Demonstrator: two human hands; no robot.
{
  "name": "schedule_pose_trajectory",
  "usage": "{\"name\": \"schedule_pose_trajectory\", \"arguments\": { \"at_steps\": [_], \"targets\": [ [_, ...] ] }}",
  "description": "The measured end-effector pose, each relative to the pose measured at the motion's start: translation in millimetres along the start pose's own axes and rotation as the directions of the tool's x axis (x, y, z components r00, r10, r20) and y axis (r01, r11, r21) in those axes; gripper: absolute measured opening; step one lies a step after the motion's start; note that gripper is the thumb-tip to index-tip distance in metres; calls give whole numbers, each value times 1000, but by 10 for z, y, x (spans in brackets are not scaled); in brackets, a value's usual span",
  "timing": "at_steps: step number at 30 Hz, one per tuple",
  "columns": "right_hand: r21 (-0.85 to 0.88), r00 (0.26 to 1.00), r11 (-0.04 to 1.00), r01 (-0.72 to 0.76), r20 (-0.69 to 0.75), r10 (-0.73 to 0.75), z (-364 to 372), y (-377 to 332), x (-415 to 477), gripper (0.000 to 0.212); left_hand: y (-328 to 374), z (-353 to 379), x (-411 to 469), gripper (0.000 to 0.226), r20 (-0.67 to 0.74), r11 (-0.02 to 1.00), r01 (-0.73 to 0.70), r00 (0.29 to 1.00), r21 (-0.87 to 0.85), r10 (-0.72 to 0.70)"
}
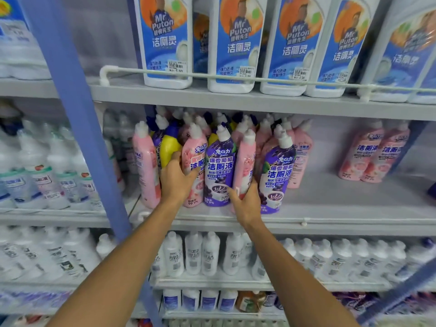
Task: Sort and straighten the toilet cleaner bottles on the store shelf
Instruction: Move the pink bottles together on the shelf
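Both forearms reach up to the middle shelf [330, 204]. Left hand [175, 179]: grip wrapped round a pink bottle [194, 161], fingers on its front label. Right hand [246, 204]: grip closed on the lower body of another pink bottle [245, 166], which tilts slightly. A purple bottle [219, 171] stands between the two, touching both. Second purple bottle [276, 175] just right of the right hand. Behind: crowded mix of pink, purple and yellow bottles [168, 143], necks leaning different ways. Two pink bottles [372, 156] stand well apart at right. White jugs [238, 43] line the upper shelf.
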State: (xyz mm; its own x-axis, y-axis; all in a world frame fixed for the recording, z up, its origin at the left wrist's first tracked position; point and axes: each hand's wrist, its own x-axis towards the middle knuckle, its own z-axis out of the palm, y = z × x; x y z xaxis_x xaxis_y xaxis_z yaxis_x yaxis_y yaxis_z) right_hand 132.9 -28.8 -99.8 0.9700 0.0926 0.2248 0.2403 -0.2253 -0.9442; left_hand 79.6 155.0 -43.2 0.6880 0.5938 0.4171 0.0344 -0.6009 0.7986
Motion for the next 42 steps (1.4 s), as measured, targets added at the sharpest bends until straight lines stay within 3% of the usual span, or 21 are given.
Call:
{"name": "schedule_pose_trajectory", "arguments": {
  "at_steps": [9,16,22,25,30,35,42],
  "targets": [
    [-129,998,991,-29,49,36,-99,-110,48,58,-18,-19,-28,52,33,1000,12,999,-27,-11],
    [-178,995,979,97,49,-89,-228,-222,-48,52,80,-338,-193,49,54,985,-77,995,-153,86],
    [-216,985,961,172,56,-163,-370,-449,-158,84,355,-527,-376,48,115,952,-157,975,-263,192],
    [-225,979,953,205,32,-203,-524,-492,-246,89,450,-498,-509,45,138,933,-172,965,-315,225],
    [-149,979,967,206,29,-204,-887,-349,-417,84,618,-250,-698,43,199,900,-175,942,-400,272],
    [-228,982,957,179,-23,-189,-1377,-189,-428,98,913,131,-874,48,284,880,-180,902,-440,326],
    [-275,979,955,111,-136,-153,-2264,104,-169,87,1414,881,-1065,49,328,874,-178,878,-451,348]
  ]
}}
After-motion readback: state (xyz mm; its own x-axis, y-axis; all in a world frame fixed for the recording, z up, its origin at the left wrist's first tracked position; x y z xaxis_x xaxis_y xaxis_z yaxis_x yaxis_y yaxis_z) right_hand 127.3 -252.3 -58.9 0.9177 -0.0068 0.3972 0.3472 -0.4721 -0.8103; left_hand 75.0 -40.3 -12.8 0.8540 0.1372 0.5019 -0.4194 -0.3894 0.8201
